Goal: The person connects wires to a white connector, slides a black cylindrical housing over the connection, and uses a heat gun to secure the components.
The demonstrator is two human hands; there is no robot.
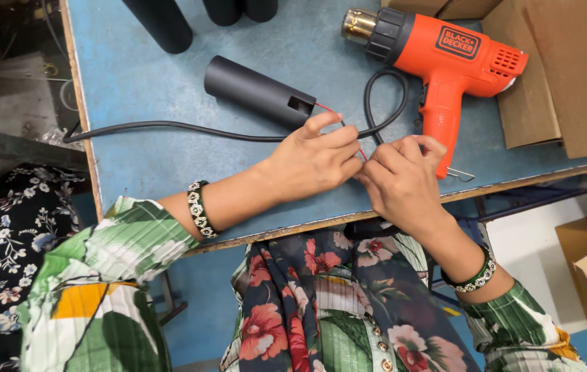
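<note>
Left hand (pixel 310 157): I see it pinching the red wire (pixel 361 153).
Right hand (pixel 400 180): fingers pressed on the same wire.
Wire: runs from the black tube (pixel 255 89) lying on the blue table (pixel 142 76).
Nearby: orange heat gun (pixel 445 58), black cord (pixel 169 127).

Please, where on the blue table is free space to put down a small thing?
The blue table is bare left of the black tube, above the black cord, and below that cord toward the near edge. It is crowded around both hands and the orange heat gun.
</note>
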